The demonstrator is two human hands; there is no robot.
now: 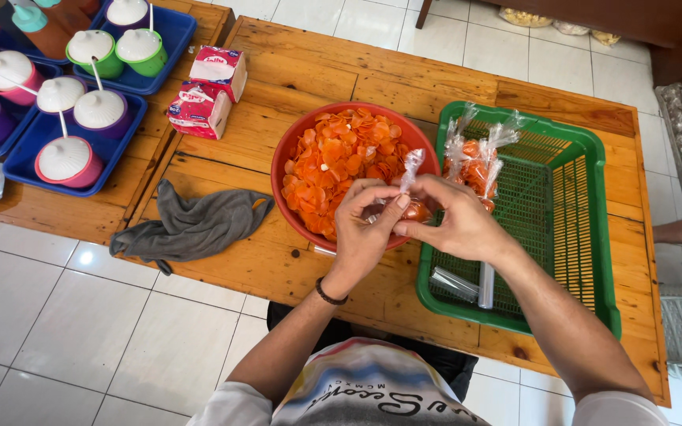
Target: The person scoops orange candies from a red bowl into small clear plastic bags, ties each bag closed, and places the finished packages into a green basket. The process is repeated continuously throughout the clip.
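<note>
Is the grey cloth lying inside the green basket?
No, the grey cloth lies on the wooden table, left of the red bowl.

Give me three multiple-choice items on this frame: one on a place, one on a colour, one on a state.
1. Where does the grey cloth lie?
A. In the green basket
B. On the wooden table, beside the red bowl
C. On the blue tray

2. What colour is the basket with the filled bags?
A. Green
B. Blue
C. Red

3. What are the two hands doing?
A. Resting flat on the table
B. Both lifting the bowl
C. Both pinching a small clear bag of orange crackers over the bowl's edge

Answers:
1 B: the cloth is spread on the table, apart from the red bowl.
2 A: its slatted walls are green.
3 C: the left hand and right hand meet around the small bag, its twisted top sticking up.
</note>
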